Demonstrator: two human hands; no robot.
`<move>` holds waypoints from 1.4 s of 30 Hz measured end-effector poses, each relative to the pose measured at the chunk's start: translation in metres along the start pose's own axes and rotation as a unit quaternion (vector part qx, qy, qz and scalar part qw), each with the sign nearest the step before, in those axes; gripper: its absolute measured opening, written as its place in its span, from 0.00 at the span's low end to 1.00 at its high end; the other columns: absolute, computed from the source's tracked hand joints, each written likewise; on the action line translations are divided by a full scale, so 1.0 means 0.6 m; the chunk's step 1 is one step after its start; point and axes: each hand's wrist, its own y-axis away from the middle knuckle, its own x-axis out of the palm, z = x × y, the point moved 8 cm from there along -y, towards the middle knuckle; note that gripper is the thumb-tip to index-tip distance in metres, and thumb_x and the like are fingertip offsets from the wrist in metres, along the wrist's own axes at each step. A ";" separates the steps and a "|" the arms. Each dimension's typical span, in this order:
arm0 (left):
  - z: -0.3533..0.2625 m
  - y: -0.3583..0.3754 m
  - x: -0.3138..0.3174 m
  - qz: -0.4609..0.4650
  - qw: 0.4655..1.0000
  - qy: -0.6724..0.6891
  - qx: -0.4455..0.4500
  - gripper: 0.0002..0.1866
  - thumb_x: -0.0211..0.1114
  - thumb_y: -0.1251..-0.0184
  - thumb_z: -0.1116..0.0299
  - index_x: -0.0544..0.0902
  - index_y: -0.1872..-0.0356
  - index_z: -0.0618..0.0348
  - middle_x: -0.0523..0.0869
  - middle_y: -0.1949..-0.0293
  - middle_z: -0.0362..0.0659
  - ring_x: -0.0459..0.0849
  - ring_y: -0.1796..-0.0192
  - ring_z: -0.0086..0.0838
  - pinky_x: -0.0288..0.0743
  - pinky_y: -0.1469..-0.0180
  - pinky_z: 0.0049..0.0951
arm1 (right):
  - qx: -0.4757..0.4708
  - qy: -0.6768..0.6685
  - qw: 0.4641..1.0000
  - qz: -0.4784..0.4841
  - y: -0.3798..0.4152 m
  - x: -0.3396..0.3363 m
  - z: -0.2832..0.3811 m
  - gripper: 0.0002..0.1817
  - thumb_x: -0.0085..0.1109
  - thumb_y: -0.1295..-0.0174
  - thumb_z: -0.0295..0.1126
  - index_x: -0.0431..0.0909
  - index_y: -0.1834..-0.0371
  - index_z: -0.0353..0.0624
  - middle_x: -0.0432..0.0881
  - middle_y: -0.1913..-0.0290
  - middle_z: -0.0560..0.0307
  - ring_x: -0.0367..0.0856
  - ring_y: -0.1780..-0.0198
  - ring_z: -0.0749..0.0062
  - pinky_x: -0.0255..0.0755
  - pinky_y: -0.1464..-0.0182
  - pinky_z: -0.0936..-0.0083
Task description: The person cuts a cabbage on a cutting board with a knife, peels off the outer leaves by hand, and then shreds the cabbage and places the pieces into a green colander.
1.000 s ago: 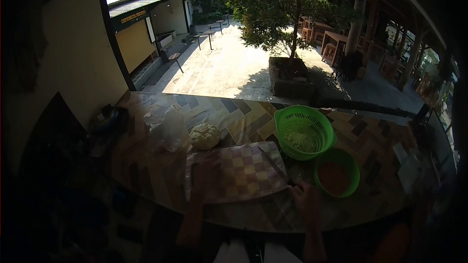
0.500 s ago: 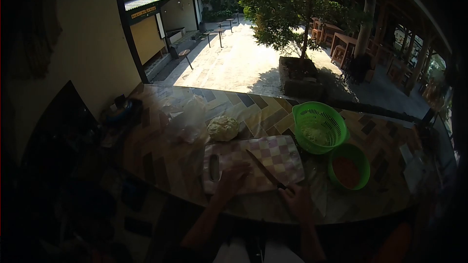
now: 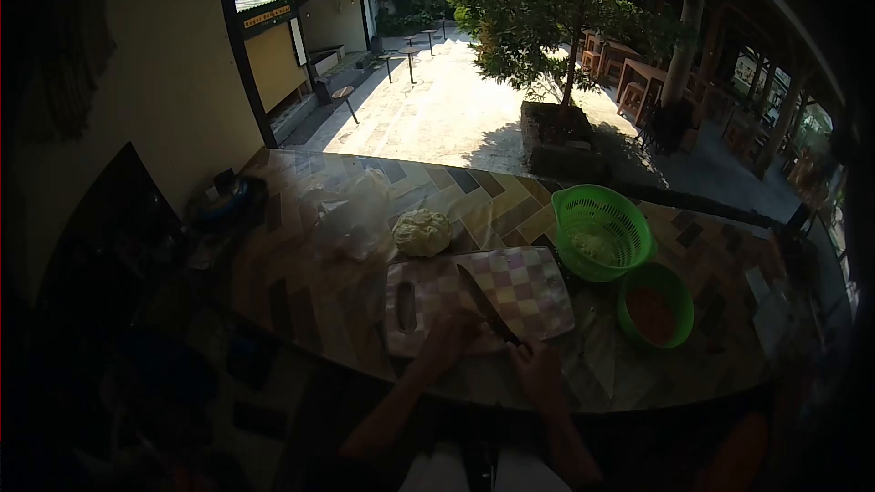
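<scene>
My right hand (image 3: 536, 364) is closed around the handle of a knife (image 3: 483, 299). Its blade slants up and left across the checkered cutting board (image 3: 538, 278). Just left of the blade, over the board's front part, is my left hand (image 3: 454, 333). Its fingers look bent and pressed together, and what lies under them is too dark to make out. A pale cabbage (image 3: 422, 232) rests on the table just behind the board.
A green colander (image 3: 602, 228) with pale shreds stands right of the board. In front of it is a green bowl (image 3: 656, 305) with reddish contents. A clear plastic bag (image 3: 360, 219) lies at the back left of the tiled table (image 3: 510, 196).
My right hand has shifted slightly left with the knife, and the blade now sits closer to my left hand. My left hand's fingers have moved a little right, towards the blade.
</scene>
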 end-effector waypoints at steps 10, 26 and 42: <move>0.037 0.008 -0.035 -0.053 0.996 -0.026 -0.063 0.09 0.68 0.46 0.75 0.89 0.62 0.60 0.86 0.60 0.51 0.84 0.54 0.44 0.76 0.47 0.38 | 0.023 0.003 1.000 -0.004 0.004 0.006 -0.008 0.19 0.57 0.32 0.42 0.79 0.55 0.33 0.83 0.67 0.36 0.84 0.61 0.41 0.75 0.62 0.56; 0.014 -0.022 -0.007 -0.099 0.995 0.001 -0.024 0.06 0.66 0.43 0.76 0.89 0.66 0.60 0.87 0.66 0.49 0.86 0.62 0.41 0.78 0.56 0.36 | 0.069 -0.134 0.986 0.067 -0.010 0.056 -0.036 0.21 0.58 0.32 0.45 0.80 0.57 0.33 0.81 0.78 0.52 0.82 0.78 0.68 0.71 0.75 0.69; -0.240 -0.318 0.106 -0.073 0.984 0.089 0.136 0.04 0.66 0.39 0.78 0.84 0.64 0.65 0.87 0.61 0.49 0.86 0.68 0.39 0.80 0.62 0.34 | 0.089 -0.173 0.972 -0.134 -0.107 -0.278 -0.056 0.22 0.57 0.30 0.44 0.77 0.70 0.33 0.76 0.82 0.57 0.78 0.79 0.71 0.67 0.74 0.67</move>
